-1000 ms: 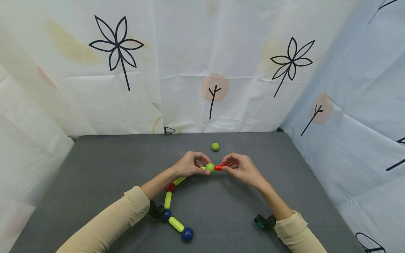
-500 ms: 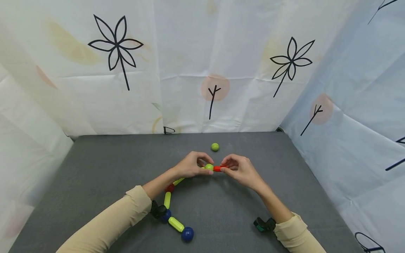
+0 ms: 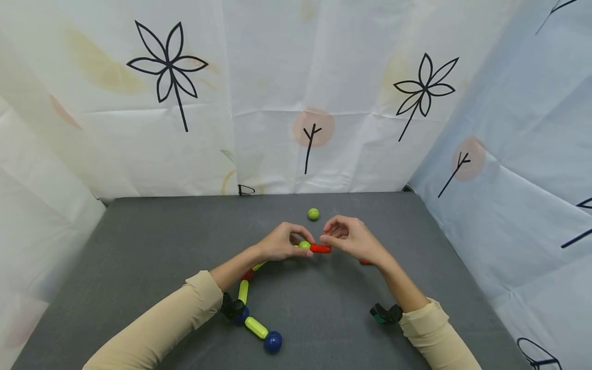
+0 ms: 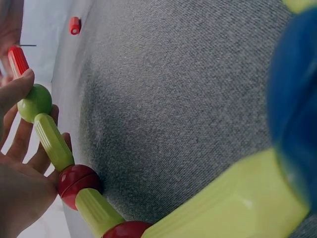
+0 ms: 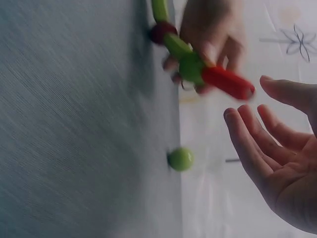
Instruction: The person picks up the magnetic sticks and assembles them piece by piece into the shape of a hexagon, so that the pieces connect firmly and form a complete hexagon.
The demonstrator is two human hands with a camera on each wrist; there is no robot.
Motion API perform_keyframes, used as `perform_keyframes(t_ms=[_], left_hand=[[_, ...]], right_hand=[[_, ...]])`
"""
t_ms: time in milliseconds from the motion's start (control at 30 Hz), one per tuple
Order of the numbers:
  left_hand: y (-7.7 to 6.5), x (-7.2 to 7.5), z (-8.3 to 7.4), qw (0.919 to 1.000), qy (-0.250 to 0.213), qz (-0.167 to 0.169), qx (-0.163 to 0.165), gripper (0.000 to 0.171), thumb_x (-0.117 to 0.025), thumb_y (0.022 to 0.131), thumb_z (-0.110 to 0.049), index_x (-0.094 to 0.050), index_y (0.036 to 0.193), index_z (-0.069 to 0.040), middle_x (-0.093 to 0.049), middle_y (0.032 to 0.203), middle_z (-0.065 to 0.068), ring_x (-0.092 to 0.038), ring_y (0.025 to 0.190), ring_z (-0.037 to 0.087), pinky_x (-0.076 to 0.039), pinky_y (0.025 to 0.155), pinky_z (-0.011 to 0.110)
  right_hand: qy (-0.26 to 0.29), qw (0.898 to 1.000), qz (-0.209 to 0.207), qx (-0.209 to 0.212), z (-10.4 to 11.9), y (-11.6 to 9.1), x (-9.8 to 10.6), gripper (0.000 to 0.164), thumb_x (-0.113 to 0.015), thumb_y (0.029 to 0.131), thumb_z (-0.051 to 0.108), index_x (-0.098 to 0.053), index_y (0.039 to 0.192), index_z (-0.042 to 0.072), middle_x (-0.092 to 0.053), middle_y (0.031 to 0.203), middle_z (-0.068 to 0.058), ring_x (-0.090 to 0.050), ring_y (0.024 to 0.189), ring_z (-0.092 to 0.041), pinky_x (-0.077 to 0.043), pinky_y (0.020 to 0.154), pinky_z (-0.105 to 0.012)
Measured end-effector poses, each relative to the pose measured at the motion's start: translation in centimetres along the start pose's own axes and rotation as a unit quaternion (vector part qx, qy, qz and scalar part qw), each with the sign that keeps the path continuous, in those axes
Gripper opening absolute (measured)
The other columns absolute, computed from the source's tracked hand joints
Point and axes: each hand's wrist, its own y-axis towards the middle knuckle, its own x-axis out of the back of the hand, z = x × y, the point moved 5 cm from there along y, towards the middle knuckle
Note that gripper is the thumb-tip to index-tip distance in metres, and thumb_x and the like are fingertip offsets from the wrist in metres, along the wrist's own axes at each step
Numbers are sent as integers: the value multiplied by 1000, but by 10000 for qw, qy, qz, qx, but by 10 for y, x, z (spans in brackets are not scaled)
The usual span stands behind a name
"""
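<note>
My left hand (image 3: 283,242) grips the green ball (image 4: 34,103) at the end of a chain of balls and rods. A red rod (image 3: 320,248) sticks out from that ball to the right. Beside the rod's free end is my right hand (image 3: 353,237), its fingers spread and apart from the rod in the right wrist view. Behind the green ball the chain runs through a yellow-green rod (image 4: 53,142) and a red ball (image 4: 78,184). It curves toward me through more yellow-green rods to a blue ball (image 3: 273,341).
A loose green ball (image 3: 313,214) lies on the grey table (image 3: 185,226) beyond my hands. Another red rod (image 4: 75,26) lies to the right, partly hidden by my right wrist in the head view. Printed cloth (image 3: 268,61) stands behind the table.
My right hand has let go of the red rod and moved slightly up and away. The rod stays on the green ball. A second red rod now shows under the right wrist.
</note>
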Motion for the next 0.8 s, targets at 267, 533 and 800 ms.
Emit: perform_keyframes(t_ms=[267, 533, 800], left_hand=[[1, -1, 2, 9999, -109, 46, 18, 23, -84, 95, -11, -78, 117, -7, -78, 120, 13, -78, 101, 18, -62, 98, 32], [1, -2, 0, 9999, -84, 73, 8, 22, -83, 96, -11, -79, 117, -7, -79, 120, 12, -78, 102, 17, -61, 100, 33], [1, -1, 2, 10000, 24, 47, 24, 22, -83, 97, -13, -79, 118, -8, -79, 122, 12, -80, 108, 23, -62, 98, 34]], right_hand=[[-6, 9994, 306, -132, -21, 54, 24, 31, -77, 101, 10, -68, 125, -6, -76, 120, -23, -76, 106, -33, -63, 89, -32], [12, 9930, 835, -830, -55, 94, 12, 42, -76, 102, 11, -62, 138, -7, -65, 143, -26, -65, 136, -45, -59, 108, -51], [113, 9863, 1152, -1180, -71, 111, 0, 44, -77, 101, 12, -62, 140, -3, -64, 146, -25, -63, 139, -44, -60, 107, -47]])
